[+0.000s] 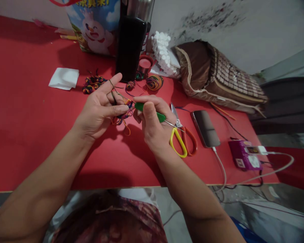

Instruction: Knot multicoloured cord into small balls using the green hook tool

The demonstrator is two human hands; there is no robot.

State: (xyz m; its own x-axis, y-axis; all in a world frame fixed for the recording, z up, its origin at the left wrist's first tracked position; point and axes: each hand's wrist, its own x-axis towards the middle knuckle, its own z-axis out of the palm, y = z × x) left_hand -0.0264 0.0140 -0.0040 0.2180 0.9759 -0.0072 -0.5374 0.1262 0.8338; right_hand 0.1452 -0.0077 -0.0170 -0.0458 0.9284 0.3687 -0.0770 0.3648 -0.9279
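Pinches a small looped piece of multicoloured yarn [121, 119] between thumb and fingers of the left hand [98, 104], over the flat red tabletop [27, 135]. Carries a thin dark yarn strand [113, 84] across the raised index finger of that hand. Closes the right hand [155, 130] around a slim metal hook with a green handle [139, 107], pointed at the yarn piece. Leaves only a narrow gap between the two hands.

Just beyond the yarn piece, shows a small multicoloured yarn ball [130, 85] and, to its right, a larger orange-and-dark one [154, 82]. Left of and beyond the piece, shows a dark, bright-flecked yarn heap [92, 83], then a folded white paper square [64, 78]. Farther beyond, rises to a tall black upright object [130, 47].

Right of the piece, crowds the right hand's side with metal scissors with yellow and red handles [178, 124], then a dark flat phone [206, 129]. Left of the piece, gives a broad stretch of red surface. Nearer the body than the piece, ends at a straight front edge, crossed above by both forearms.
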